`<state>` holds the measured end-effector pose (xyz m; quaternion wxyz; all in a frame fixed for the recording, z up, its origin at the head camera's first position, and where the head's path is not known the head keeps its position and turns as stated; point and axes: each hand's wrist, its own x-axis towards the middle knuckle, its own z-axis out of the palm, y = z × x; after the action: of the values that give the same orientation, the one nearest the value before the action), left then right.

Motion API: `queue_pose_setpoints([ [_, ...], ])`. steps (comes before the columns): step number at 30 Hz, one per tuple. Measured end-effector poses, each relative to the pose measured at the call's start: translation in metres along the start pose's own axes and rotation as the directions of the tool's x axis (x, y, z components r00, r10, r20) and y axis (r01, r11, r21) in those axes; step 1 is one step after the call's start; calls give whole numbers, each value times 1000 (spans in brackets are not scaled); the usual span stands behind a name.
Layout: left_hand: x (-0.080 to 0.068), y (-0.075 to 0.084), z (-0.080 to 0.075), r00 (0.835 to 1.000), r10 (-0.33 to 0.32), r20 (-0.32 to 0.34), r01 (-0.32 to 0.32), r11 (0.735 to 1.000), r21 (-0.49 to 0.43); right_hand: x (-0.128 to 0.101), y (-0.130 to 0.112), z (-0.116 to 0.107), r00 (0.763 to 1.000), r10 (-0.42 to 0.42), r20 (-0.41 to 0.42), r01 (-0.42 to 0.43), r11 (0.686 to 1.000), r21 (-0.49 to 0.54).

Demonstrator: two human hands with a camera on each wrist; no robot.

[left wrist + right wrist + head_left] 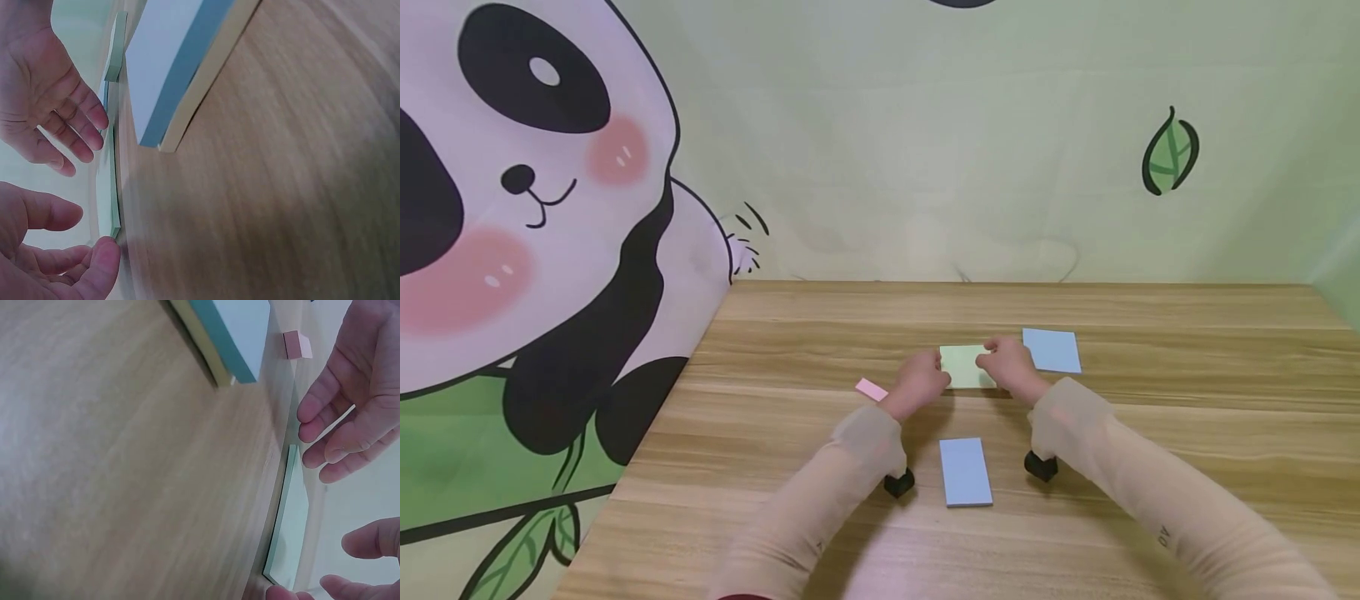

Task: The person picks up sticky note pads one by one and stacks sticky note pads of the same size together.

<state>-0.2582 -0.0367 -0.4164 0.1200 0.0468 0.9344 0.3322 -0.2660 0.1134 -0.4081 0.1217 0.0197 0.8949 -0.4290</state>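
A light green sticky-note pad [967, 367] lies flat on the table between the two hands. At its left end is my left hand [919, 383], fingers loosely bent and one fingertip right at the pad's edge in the left wrist view. My right hand [1011, 365] is over the pad's right end, thumb and fingers apart, with fingertips [281, 592] close to that corner. Neither hand is closed round the pad. Nearer the body, a blue pad [966, 472] shows a yellow layer [200, 84] beneath it in the wrist views.
Another blue pad [1052, 350] lies just beyond the right hand. A small pink pad [872, 389] sits left of the left wrist. The wooden table [1187, 350] ends at a cloth backdrop [880, 167] with a panda print. Black wrist devices [1041, 466] hang under both sleeves.
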Motion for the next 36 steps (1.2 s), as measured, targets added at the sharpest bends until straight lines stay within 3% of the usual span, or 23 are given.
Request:
queue_pose_setpoints([
  [23,0,-4,3,999,47,-22,-46,999,8,-1,4,1,1000,5,-13,-5,1000,12],
  [36,-4,-10,5,994,104,-35,-105,994,-20,-7,2,0,998,49,42,-50,999,22],
])
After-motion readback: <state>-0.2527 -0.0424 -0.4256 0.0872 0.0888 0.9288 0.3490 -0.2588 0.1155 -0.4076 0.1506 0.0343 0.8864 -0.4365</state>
